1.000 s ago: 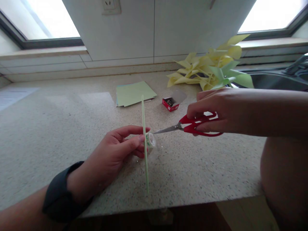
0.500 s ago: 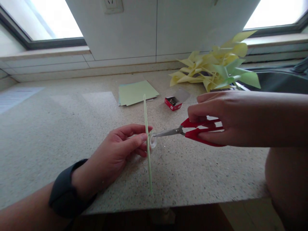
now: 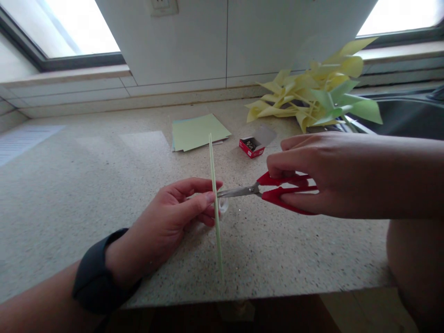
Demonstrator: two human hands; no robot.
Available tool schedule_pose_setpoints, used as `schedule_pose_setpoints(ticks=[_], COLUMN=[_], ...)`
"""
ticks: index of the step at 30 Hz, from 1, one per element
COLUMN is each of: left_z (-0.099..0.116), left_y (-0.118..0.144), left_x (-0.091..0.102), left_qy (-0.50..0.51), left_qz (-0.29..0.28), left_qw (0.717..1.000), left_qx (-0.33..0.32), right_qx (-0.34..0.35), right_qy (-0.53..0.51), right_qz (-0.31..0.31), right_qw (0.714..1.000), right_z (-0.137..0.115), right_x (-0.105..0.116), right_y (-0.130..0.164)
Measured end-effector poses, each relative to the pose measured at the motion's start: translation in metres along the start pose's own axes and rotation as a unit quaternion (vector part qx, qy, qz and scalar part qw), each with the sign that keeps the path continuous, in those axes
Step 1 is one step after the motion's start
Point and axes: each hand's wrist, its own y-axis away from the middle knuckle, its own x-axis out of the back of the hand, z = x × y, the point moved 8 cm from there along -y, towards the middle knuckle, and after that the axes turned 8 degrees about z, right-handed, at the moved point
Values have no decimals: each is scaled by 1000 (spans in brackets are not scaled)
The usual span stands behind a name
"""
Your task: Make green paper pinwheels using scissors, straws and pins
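At left hand [image 3: 169, 208]: slim green piece [image 3: 218, 231], pinched | right hand [image 3: 312, 171]: gripping scissors [image 3: 255, 188], blades [image 3: 236, 191] between hands

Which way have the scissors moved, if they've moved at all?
Yes: judged against the red box, the scissors moved left, toward the left hand.

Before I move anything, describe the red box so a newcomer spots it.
On the speckled counter, find the yellow and green pinwheels heaped beside the sink, and the pale green paper stack to their left. The small red box sits right of that stack, in front of the pinwheels. Unlike either, it's boxy and open, flap raised, with small metallic-looking pieces inside.
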Motion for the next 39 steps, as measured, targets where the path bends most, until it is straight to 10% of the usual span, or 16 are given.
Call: schedule_pose_setpoints(ticks=[22,39], left_z=[1,1], left_y=[0,2], left_x=[-1,5], left_qy=[-5,122], left_qz=[1,52], left_qw=[1000,991], left_qx=[1,-7], right_qx=[-2,-153], right_qy=[22,147], right_qz=[9,-58], right_qw=[1000,975], right_z=[-8,45], right_x=[8,-23], right_y=[-2,-12])
